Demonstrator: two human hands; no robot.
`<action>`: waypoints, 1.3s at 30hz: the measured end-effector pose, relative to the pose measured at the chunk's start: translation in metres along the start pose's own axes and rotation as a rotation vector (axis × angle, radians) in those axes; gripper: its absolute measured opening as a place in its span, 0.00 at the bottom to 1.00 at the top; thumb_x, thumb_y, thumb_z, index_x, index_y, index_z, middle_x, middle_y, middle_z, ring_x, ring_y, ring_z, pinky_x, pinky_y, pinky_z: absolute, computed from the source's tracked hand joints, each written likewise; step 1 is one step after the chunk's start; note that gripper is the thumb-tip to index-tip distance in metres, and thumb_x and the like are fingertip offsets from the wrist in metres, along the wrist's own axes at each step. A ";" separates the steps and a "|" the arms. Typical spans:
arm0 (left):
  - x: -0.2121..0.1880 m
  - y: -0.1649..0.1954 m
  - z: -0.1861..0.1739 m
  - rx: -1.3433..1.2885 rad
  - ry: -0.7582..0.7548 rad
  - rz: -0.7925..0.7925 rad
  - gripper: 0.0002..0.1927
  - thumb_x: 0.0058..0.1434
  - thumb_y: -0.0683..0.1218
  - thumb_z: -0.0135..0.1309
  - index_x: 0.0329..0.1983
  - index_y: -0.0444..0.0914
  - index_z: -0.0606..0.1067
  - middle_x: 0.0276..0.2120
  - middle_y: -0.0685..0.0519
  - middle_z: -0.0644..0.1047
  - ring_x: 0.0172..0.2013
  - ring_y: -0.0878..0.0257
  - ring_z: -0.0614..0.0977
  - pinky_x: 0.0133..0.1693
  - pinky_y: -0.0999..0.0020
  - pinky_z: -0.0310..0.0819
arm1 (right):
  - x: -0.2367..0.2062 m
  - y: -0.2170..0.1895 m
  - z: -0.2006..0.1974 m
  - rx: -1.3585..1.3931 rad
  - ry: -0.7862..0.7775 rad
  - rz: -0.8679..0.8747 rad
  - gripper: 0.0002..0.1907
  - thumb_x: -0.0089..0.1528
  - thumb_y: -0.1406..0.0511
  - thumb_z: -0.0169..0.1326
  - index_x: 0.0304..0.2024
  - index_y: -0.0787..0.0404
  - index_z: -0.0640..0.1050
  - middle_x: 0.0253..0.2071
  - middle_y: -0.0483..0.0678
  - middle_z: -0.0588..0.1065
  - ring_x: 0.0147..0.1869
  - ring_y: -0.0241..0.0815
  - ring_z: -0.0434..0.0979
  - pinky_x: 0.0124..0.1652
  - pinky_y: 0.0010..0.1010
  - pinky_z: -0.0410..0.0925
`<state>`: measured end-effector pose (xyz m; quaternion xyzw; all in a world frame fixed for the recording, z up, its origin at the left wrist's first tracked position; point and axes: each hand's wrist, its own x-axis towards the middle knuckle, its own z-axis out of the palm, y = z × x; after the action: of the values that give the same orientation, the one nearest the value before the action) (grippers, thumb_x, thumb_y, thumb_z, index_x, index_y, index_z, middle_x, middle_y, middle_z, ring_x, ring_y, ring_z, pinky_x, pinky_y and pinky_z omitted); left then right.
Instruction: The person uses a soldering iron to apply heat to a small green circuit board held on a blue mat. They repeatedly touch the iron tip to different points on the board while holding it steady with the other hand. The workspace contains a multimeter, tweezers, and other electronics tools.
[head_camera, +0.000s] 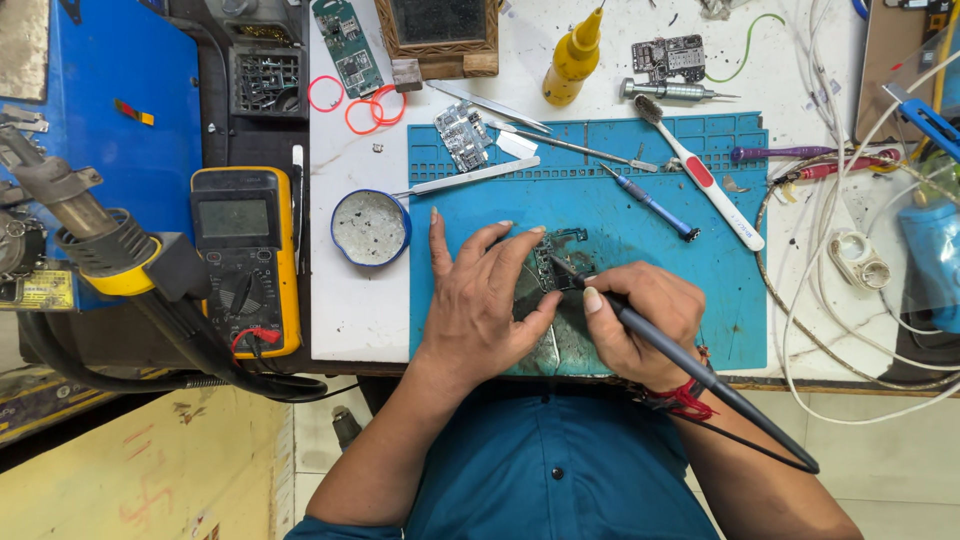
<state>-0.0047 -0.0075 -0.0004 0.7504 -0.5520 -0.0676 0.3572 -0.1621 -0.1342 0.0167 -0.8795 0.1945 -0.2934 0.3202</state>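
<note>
A small dark circuit board (556, 262) lies on the blue work mat (700, 280). My left hand (482, 298) rests flat on the mat with its fingers spread, the fingertips pressing the board's left side. My right hand (640, 322) grips a black soldering iron (668, 350) like a pen. Its tip touches the board near the middle. The iron's black cable runs back over my right wrist, which wears a red thread.
On the mat lie a white and red brush (700, 175), a blue screwdriver (650, 203) and tweezers (470, 177). A round flux tin (370, 227) sits left of the mat. A yellow multimeter (245, 255) and a hot-air nozzle (80, 215) stand far left. White cables (820, 300) loop at right.
</note>
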 end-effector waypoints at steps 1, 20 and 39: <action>0.000 0.001 0.000 -0.003 0.002 -0.003 0.35 0.54 0.53 0.66 0.63 0.38 0.69 0.53 0.52 0.78 0.58 0.52 0.76 0.71 0.29 0.31 | 0.000 0.000 0.000 0.003 0.010 0.012 0.03 0.62 0.69 0.59 0.35 0.63 0.78 0.28 0.50 0.76 0.28 0.45 0.76 0.30 0.32 0.66; 0.000 0.000 0.000 -0.009 -0.010 -0.009 0.35 0.54 0.53 0.67 0.63 0.38 0.69 0.51 0.50 0.78 0.58 0.52 0.77 0.71 0.28 0.31 | -0.001 0.001 0.000 -0.006 -0.003 -0.013 0.04 0.62 0.68 0.59 0.35 0.64 0.79 0.28 0.50 0.76 0.28 0.45 0.76 0.30 0.32 0.66; 0.000 0.000 0.000 -0.007 -0.004 -0.003 0.35 0.55 0.53 0.66 0.63 0.38 0.69 0.51 0.51 0.78 0.58 0.52 0.77 0.71 0.29 0.31 | -0.001 0.001 0.001 -0.002 0.022 0.028 0.04 0.63 0.68 0.59 0.36 0.64 0.78 0.31 0.51 0.78 0.30 0.45 0.77 0.32 0.31 0.67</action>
<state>-0.0050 -0.0074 -0.0006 0.7498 -0.5514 -0.0718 0.3586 -0.1624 -0.1342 0.0151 -0.8737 0.2104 -0.2984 0.3214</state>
